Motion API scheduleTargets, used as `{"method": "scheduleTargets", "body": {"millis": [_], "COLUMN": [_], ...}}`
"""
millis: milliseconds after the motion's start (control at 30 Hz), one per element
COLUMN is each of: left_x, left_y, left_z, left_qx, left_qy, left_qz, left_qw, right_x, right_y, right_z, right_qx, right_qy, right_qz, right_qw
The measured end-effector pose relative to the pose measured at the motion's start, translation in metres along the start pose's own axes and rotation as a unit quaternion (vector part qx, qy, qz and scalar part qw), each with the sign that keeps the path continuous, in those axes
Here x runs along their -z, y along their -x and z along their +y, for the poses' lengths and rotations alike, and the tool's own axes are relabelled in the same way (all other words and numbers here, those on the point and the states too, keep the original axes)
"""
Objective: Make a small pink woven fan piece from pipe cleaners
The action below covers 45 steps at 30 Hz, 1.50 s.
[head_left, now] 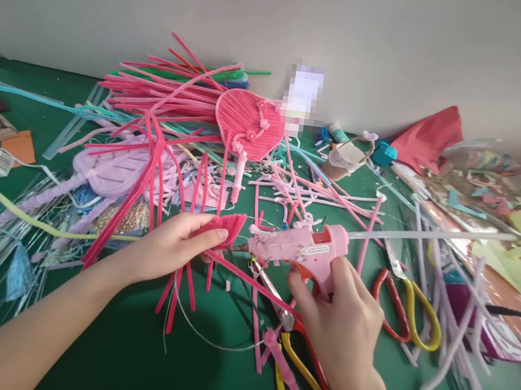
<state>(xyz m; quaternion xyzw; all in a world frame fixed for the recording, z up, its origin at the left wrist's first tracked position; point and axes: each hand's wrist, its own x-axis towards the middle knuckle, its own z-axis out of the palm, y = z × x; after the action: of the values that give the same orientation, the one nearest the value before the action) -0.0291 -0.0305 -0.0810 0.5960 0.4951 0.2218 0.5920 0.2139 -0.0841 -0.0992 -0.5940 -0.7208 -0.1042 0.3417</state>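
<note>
Between the thumb and fingers of my left hand (176, 241) is a small flat panel of red pipe cleaners (228, 224), with a long loose strand (254, 280) trailing down to the right. My right hand (344, 309) is wrapped round the grip of a pink hot glue gun (294, 246). The gun's nozzle points left and sits close to the panel's lower right edge; whether it touches I cannot tell. A clear glue stick (431, 236) juts out of the gun's back. Cut red pipe cleaners (174, 298) lie on the green table below my left hand.
Scissors with red and yellow handles (410, 308) lie at the right, and a second pair (291, 350) below the gun. A finished red fan (250, 124), a lilac fan (112, 167) and a small basket (345, 158) stand or lie behind. Paper scraps (500, 250) cover the right side.
</note>
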Motion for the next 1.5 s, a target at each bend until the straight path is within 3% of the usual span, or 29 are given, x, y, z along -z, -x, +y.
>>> {"method": "scheduleTargets", "body": {"millis": [233, 1100, 1500], "left_x": [-0.0009, -0.0008, -0.0010], "left_y": [0.0019, 0.0000, -0.0017], "left_z": [-0.0004, 0.0010, -0.0007], "left_qx": [-0.019, -0.009, -0.024], "left_qy": [-0.053, -0.081, -0.116], "left_qz": [0.018, 0.014, 0.046], "left_qw": [0.998, 0.997, 0.992], "right_x": [-0.0009, -0.0017, -0.0012], "right_y": [0.0011, -0.0023, -0.0026], "right_z": [-0.0002, -0.0004, -0.0009], "right_qx": [0.011, 0.021, -0.001], "right_qy": [0.024, 0.027, 0.023], "right_qz": [-0.008, -0.008, -0.016], "right_qw": [1.000, 0.999, 1.000]}}
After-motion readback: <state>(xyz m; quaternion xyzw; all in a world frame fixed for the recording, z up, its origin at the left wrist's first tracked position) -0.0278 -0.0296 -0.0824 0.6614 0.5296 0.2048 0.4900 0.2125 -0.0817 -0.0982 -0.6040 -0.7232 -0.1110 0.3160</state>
